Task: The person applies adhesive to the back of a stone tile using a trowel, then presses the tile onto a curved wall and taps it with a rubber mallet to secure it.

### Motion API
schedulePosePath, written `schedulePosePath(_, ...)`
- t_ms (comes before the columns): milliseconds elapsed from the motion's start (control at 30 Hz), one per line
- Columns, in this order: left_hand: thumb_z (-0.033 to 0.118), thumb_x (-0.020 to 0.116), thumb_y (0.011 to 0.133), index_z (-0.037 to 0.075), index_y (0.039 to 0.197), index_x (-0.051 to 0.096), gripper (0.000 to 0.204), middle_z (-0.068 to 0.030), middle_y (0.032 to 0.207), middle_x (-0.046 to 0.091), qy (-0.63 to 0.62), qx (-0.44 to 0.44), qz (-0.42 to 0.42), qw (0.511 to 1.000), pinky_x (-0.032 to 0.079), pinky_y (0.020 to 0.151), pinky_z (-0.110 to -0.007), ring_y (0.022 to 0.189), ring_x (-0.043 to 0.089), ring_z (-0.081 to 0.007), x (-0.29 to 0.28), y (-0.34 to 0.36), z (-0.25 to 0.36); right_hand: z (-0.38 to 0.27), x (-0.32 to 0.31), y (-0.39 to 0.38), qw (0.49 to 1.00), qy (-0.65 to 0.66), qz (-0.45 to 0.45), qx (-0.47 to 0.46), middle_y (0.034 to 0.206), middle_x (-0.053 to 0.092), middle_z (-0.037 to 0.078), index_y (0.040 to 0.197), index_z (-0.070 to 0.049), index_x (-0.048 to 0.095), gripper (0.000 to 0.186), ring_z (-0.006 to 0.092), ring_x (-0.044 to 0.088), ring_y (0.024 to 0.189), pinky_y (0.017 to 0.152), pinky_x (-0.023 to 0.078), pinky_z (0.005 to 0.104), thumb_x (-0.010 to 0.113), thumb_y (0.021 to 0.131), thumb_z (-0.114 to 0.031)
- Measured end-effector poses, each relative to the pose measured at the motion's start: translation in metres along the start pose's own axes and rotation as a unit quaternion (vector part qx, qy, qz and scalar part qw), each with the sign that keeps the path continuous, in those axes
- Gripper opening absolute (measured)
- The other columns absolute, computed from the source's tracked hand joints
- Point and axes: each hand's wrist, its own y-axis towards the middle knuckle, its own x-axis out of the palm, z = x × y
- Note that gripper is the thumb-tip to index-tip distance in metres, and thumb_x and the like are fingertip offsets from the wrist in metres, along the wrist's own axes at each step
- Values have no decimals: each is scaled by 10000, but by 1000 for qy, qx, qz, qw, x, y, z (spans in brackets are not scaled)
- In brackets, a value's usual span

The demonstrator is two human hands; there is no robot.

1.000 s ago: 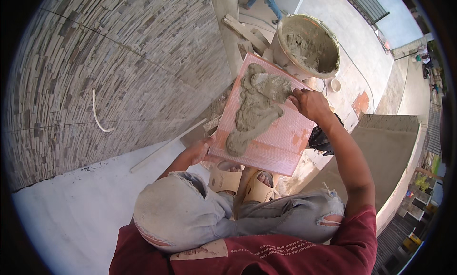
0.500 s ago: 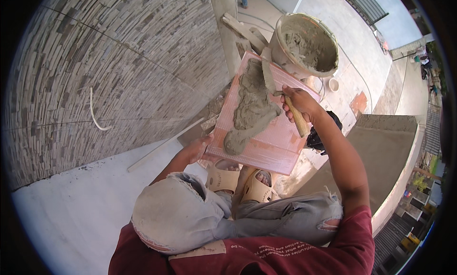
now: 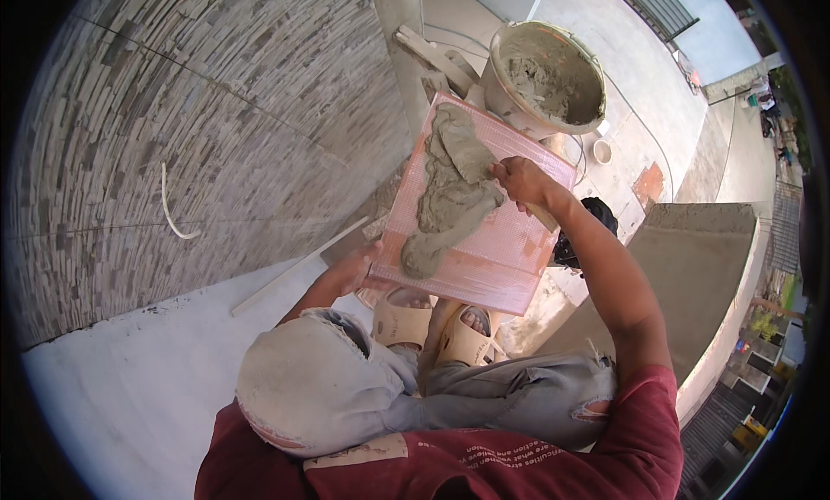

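A reddish square tile (image 3: 510, 262), its ribbed back facing up, is tilted above my sandalled feet. My left hand (image 3: 353, 271) grips its near left edge, with the fingers partly hidden behind it. Wet grey mortar (image 3: 445, 216) lies in a thick, uneven strip along the tile's left half. My right hand (image 3: 527, 184) is closed around the wooden handle of a trowel (image 3: 544, 217). The blade rests low against the upper part of the mortar and is smeared with it, so its outline is hard to make out.
Just beyond the tile stands a bucket (image 3: 497, 85) with mortar inside. Wood pieces (image 3: 432, 57) lie beside it, near the stone-patterned wall (image 3: 216, 137) on the left. A small cup (image 3: 603, 151) and a black bag (image 3: 596, 223) are to the right, before a low plastered wall (image 3: 683, 275).
My right hand has moved slightly left, and the trowel blade has turned from nearly edge-on to flatter against the mortar. My left hand keeps its hold on the tile.
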Motion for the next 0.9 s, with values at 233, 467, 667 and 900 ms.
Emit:
schedulePosePath(233,588,371,1034,66,1496,375,697,-142,1382,568,9,-2,-13,1000,581,923,-413,1182,625,-277,-6,6,-3,27,-8,31,899,-337,215,-177,785,698,238,963,35,668,449,387,700,697,608,561,481,458,1032,-356)
schedulePosePath(467,592,366,1032,52,1488,391,707,-150,1384,561,-12,2,-27,1000,577,944,-439,1175,630,-289,-7,5,-8,-19,0,-30,963,229,-55,130,584,538,37,841,-63,548,467,176,525,398,376,465,357,432,1054,-462)
schedulePosePath(667,621,370,1019,45,1477,414,737,-159,1381,564,0,6,-31,1000,565,974,-431,1186,626,-301,-7,5,-5,-13,51,-48,953,246,-127,124,574,502,16,828,-73,511,468,141,499,395,352,444,312,444,1049,-480)
schedulePosePath(900,558,349,1048,43,1433,462,653,-150,1346,583,-3,7,-29,1000,551,963,-433,1163,623,-278,-8,7,-8,-7,75,-71,944,253,-147,155,581,504,37,847,-46,510,471,154,515,385,337,447,317,437,1052,-463)
